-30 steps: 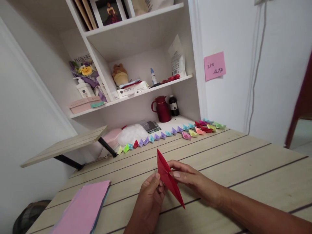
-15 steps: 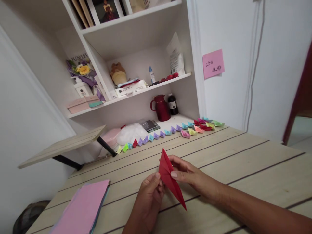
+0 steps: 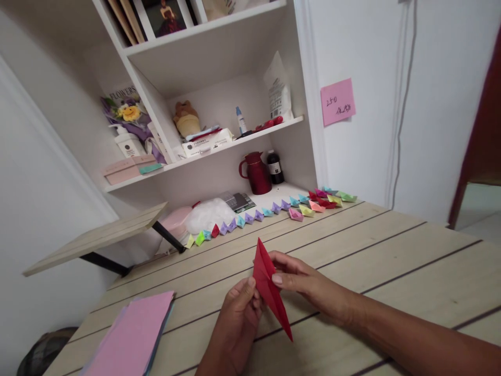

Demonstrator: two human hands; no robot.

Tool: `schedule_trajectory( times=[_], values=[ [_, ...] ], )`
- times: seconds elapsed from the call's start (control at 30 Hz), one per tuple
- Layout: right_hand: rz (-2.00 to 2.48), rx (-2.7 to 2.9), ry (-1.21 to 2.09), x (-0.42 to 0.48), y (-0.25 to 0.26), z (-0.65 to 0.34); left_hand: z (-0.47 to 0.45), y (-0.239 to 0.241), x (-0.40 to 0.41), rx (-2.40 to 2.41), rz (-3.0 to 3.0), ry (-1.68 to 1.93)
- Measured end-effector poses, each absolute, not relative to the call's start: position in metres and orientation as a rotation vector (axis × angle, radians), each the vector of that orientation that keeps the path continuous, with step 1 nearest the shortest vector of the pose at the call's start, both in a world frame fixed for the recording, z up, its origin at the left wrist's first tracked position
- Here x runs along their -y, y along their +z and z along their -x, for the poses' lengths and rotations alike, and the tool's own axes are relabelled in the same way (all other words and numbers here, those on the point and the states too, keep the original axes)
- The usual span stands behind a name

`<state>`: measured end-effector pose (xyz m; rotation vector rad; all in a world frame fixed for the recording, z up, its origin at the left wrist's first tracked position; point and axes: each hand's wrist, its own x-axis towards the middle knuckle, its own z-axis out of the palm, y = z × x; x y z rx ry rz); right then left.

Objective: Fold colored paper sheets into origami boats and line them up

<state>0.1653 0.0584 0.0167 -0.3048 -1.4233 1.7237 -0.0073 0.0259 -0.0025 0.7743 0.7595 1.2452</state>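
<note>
A folded piece of red origami paper (image 3: 270, 292), long and pointed at both ends, is held up above the table between my two hands. My left hand (image 3: 239, 313) pinches its left edge between thumb and fingers. On the other side, my right hand (image 3: 303, 279) grips it with the thumb on the near face and the fingers behind, partly hidden by the paper. The upper tip points away from me and the lower tip hangs down to the right.
Small folded paper boats (image 3: 259, 215) in several colours line the back of the wooden table (image 3: 364, 261). A stack of pink paper (image 3: 133, 331) lies front left, below a small raised wooden shelf (image 3: 102, 230). A red jug (image 3: 258, 173) and a dark bottle (image 3: 275, 167) stand behind.
The view has shifted slightly. The lower tip of the red paper has swung a little to the left, and both hands keep their hold.
</note>
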Motion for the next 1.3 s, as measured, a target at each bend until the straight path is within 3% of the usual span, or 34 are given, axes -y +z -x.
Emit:
schedule_trajectory(
  times=[0.8,1.3],
  values=[
    [0.218,1.388,1.814,-0.056,0.018,-0.166,0.006,0.001,-0.025,-0.725,-0.762,1.231],
    [0.522,1.458,1.712,-0.057,0.017,-0.165,0.002,-0.002,-0.026,-0.861,-0.932,1.207]
  ],
)
